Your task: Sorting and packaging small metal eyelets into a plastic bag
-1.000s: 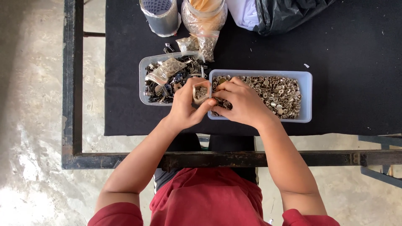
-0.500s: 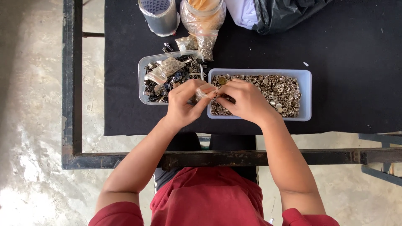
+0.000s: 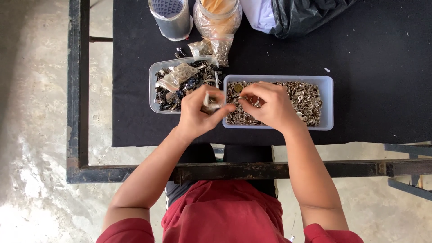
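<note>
Fingers of the left hand [image 3: 198, 112] pinch a small metal part [image 3: 209, 106]; fingers of the right hand [image 3: 266, 106] pinch a small ring [image 3: 243, 97] above the clear tray of metal rings [image 3: 326, 104]. Second tray [image 3: 153, 90] adjacent, on black-covered bench [image 3: 369, 49].

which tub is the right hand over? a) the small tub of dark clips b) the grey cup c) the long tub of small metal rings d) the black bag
c: the right hand rests over the left end of the long tub filled with small metal rings, while the left hand pinches a small metal piece between the two tubs.
</note>
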